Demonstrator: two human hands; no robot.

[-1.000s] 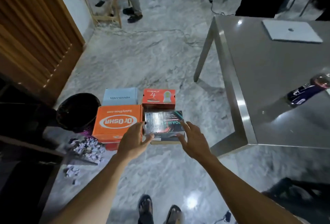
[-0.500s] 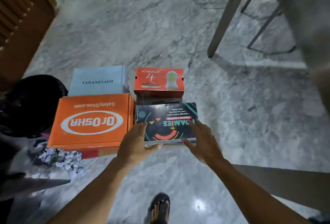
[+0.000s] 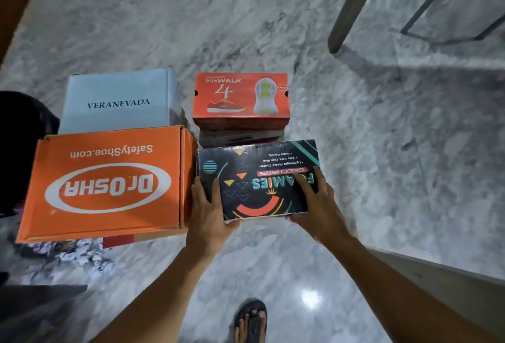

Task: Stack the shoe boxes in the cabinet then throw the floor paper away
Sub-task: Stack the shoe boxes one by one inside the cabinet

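1. Hands first: my left hand [image 3: 207, 214] grips the near left corner of the black shoe box [image 3: 262, 178], thumb on the lid. My right hand [image 3: 318, 206] spreads its fingers over the lid's right part, with the thumb hooked at the near edge. Both are clamped on the box.
2. Left of my left hand there is almost no room. The side wall of the orange shoe box [image 3: 109, 181] stands just beside my knuckles.
3. Just beyond my fingertips and the box's far edge stands the red shoe box [image 3: 240, 97], on top of another box. The pale blue shoe box [image 3: 120, 99] sits beyond the orange one.
4. Right of my right hand the marble floor [image 3: 410, 151] lies open as far as a table leg [image 3: 352, 6], well beyond. A table edge [image 3: 437, 282] runs close by my right forearm. Behind my wrists there is bare floor down to my sandalled foot [image 3: 251, 321].
5. Crumpled floor paper [image 3: 79, 254] lies below and left of my left wrist, against the orange box's near edge. A black bin [image 3: 24, 151] sits farther left.
6. A second ago my hands were only arriving at the near corners; now both have hold. The view has dropped closer and the table top has left it. The boxes keep their places beside each other.
7. The black box lies lid up, its long axis running from my left hand to my right. Its lettering reads upside down to me.
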